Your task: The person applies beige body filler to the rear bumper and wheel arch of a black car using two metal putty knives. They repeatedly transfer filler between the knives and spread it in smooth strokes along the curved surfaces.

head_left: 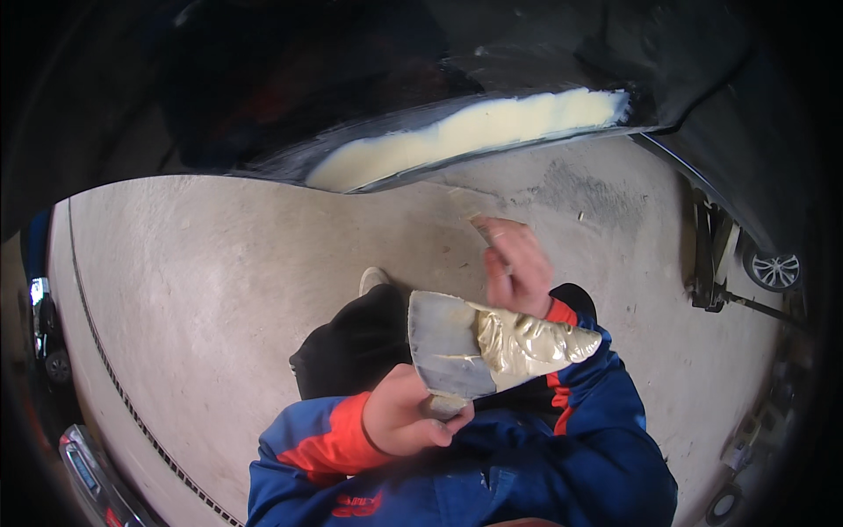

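Observation:
My left hand (404, 417) is closed round the short handle of a grey mixing board (446, 338) in front of my body. A glossy, wrinkled mound of cream-beige body filler (536, 344) covers the board's right part and reaches to its tip. Farther away, my right hand (522, 263) is raised beyond the board, its fingers closed on a thin, flat filler spreader (485, 230) whose edge points up and left. Ahead is a black car panel (290, 105). Along its lower edge runs a long band of smooth cream filler (492, 125).
Grey concrete floor (193, 272) lies beneath, with a drain channel (118, 391) at the left. A jack-like metal stand (709, 250) and a car wheel (774, 266) are at the right. Parked vehicles (92, 470) line the left rim. My shoe (373, 279) shows below the panel.

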Available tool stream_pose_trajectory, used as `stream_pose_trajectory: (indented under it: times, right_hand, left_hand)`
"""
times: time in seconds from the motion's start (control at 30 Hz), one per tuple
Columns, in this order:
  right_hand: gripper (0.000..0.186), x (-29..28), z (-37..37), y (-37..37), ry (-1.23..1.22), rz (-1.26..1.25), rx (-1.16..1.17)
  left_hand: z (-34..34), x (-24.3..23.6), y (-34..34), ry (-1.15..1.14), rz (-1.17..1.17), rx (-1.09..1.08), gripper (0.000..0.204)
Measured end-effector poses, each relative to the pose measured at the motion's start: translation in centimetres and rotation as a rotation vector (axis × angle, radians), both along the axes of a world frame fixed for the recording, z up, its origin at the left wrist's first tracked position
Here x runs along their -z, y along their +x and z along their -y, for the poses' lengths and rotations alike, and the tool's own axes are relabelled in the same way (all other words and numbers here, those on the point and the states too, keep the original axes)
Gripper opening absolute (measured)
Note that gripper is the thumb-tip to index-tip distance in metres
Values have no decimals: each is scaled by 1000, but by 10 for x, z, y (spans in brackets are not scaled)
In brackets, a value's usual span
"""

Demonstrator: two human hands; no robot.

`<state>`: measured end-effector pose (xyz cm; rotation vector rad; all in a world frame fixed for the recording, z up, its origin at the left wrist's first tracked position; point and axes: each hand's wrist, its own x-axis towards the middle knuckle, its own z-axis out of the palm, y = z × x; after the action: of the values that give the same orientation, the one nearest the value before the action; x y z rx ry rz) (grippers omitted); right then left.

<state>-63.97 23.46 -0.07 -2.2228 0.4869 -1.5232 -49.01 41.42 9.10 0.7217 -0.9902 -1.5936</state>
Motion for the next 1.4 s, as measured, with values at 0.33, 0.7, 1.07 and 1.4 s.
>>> stream_pose_trajectory:
  times: [0.33,0.7,1.07,1.4]
  right_hand:
    - [24,13,-18,-65,1248,795,-29]
    - [27,6,63,-106,403,443,629]
    - [60,-39,126,-94,-532,-281,663]
    - [59,-43,153,-86,-485,-239,587]
  left_hand:
    - [15,4,-5,52,101,124,17]
    - [-1,-6,-25,181,144,4,79]
    - [-13,-10,-26,178,195,-116,83]
    - [-7,-14,-19,199,219,-64,82]
